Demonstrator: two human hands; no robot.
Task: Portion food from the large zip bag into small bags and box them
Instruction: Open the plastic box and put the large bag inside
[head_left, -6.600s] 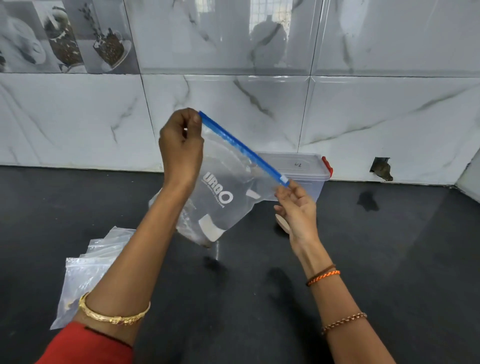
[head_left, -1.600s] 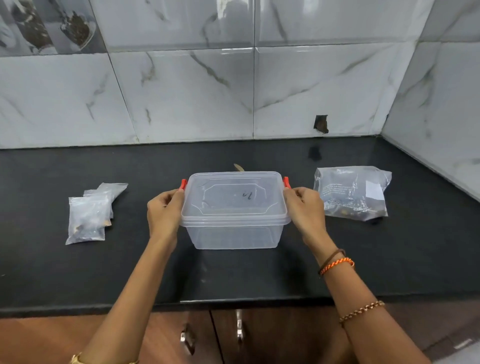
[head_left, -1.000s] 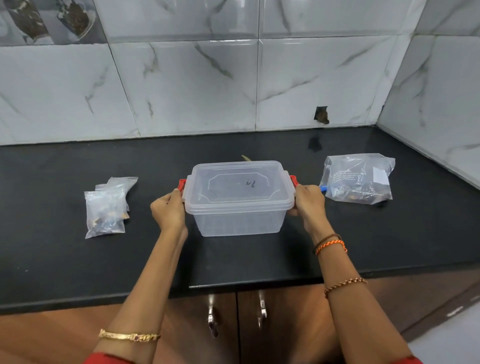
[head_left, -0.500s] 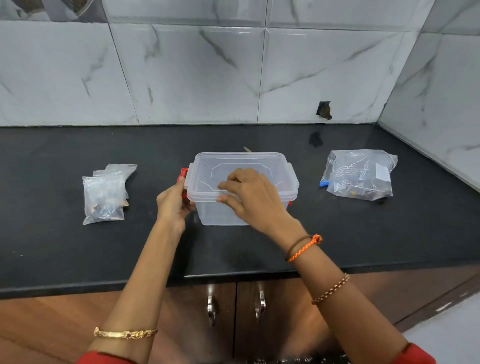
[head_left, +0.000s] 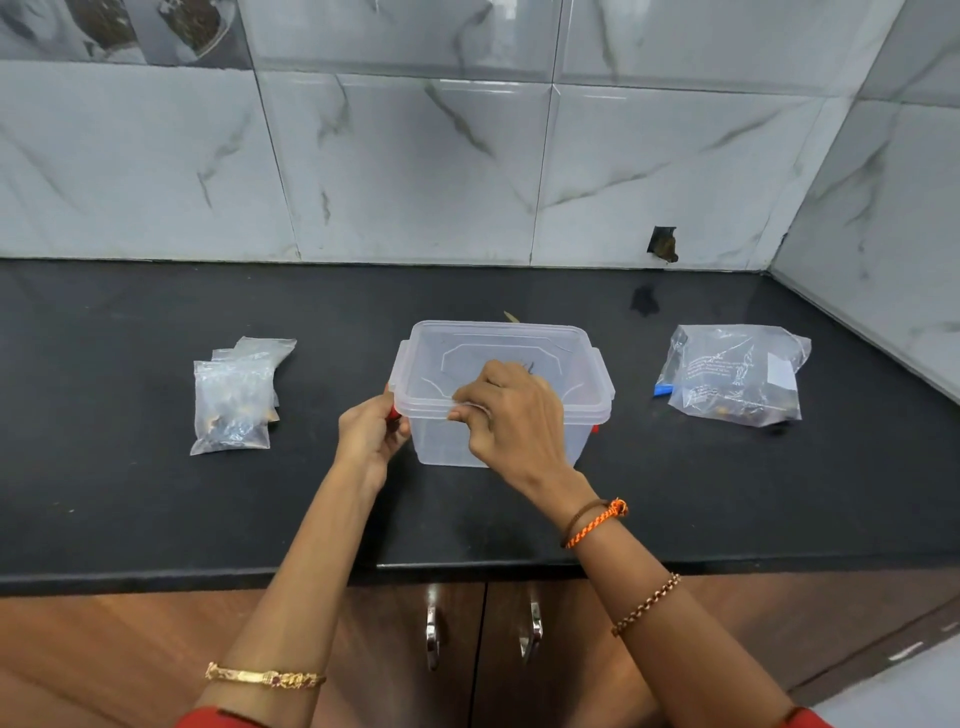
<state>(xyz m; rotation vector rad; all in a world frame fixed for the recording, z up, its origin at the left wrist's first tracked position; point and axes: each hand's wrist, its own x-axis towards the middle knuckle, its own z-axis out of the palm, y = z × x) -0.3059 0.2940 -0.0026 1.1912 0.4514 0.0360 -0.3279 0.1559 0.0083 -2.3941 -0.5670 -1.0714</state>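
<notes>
Small bags (head_left: 234, 397) left, large zip bag (head_left: 732, 375) right, hands (head_left: 514, 415) covering box (head_left: 519, 343)

- Clear plastic box (head_left: 540, 447), rectangular, with red latches at its ends; stands upright at the middle of the black desk (head_left: 104, 493), lid (head_left: 498, 345) on top, see-through. Whether fully seated: cannot tell.
- Small bags (head_left: 234, 400), clear, stacked partly overlapping; lie flat on the desk well left of the box, with dark contents bunched at the near ends.
- Large zip bag (head_left: 732, 374), clear with white print and a white label patch; lies crumpled on the desk well right of the box, blue zip end poking out at its left, some dark food possibly left along the near edge.
</notes>
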